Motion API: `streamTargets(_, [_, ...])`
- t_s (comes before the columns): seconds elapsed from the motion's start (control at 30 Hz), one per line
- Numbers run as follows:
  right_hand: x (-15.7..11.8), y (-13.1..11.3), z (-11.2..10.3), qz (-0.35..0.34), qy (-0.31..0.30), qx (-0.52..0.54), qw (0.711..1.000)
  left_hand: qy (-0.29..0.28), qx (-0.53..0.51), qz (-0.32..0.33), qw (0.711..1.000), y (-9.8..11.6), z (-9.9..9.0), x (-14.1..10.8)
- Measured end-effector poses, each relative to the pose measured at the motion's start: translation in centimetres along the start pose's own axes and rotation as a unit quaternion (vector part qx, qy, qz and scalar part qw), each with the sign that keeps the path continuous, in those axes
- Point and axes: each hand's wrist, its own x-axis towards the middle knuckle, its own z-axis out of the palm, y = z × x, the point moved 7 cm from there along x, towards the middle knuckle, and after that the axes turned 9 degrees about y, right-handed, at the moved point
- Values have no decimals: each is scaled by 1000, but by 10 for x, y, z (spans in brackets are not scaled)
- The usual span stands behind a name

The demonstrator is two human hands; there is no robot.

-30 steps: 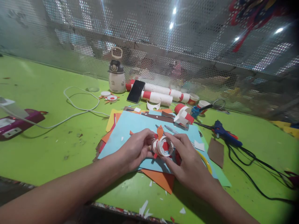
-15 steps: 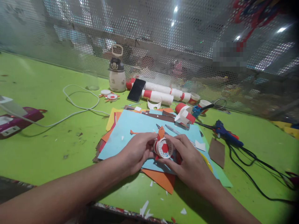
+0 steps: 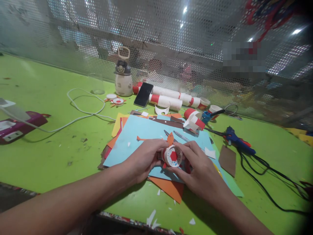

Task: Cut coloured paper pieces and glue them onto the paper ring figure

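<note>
Between my two hands is a small paper-cup turtle [image 3: 173,157], its round white base showing a red hexagon and blue marks, with an orange paper head piece on top. My left hand [image 3: 149,156] grips it from the left, fingers partly hidden behind it. My right hand [image 3: 194,163] holds its right rim between thumb and fingers. Under the hands lies light blue paper [image 3: 129,137] on a stack of coloured sheets. An orange paper strip [image 3: 144,138] is beside my left hand, and scissors [image 3: 182,136] lie just beyond, their yellow handle partly covered by my right hand.
A blue glue gun [image 3: 236,140] with black cord lies at right, near a brown paper piece [image 3: 227,160]. Stacked paper cups [image 3: 168,102], a phone [image 3: 143,94], a bottle [image 3: 123,83] and two turtle-like pieces [image 3: 118,101] stand behind. A purple power strip [image 3: 24,126] with white cable is left.
The view has shifted very slightly. Both hands keep hold of the paper-cup turtle, which is turned a little; the orange head piece leans slightly further right.
</note>
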Motion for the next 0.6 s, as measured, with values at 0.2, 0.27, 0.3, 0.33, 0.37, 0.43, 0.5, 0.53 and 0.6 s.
streamTargets(0.2, [-1, -1, -2, 18, -2, 10, 1000, -2, 29, 7, 1000, 2, 4, -3])
streamTargets(0.27, [-1, -1, -3, 20, -4, 15, 1000, -2, 40, 9, 999, 2, 6, -4])
streamTargets(0.3, [-1, -1, -3, 21, -4, 16, 1000, -2, 45, 13, 999, 2, 6, -4])
streamTargets(0.33, [-1, -1, -3, 23, -3, 16, 1000, -3, 50, 17, 999, 2, 7, -4])
streamTargets(0.37, [-1, 0, -3, 24, -2, 16, 1000, -2, 55, 21, 998, 3, 7, -4])
streamTargets(0.43, [-1, 1, -3, 26, 0, 18, 999, -2, 63, 29, 998, 4, 7, -4])
streamTargets(0.5, [0, 3, -2, 29, -2, 20, 999, -6, 67, 32, 997, 5, 7, -4])
streamTargets(0.53, [0, 4, -2, 31, -4, 21, 999, -10, 67, 32, 997, 6, 7, -5])
streamTargets(0.6, [0, 6, -2, 35, -11, 23, 999, -18, 68, 31, 997, 6, 8, -5])
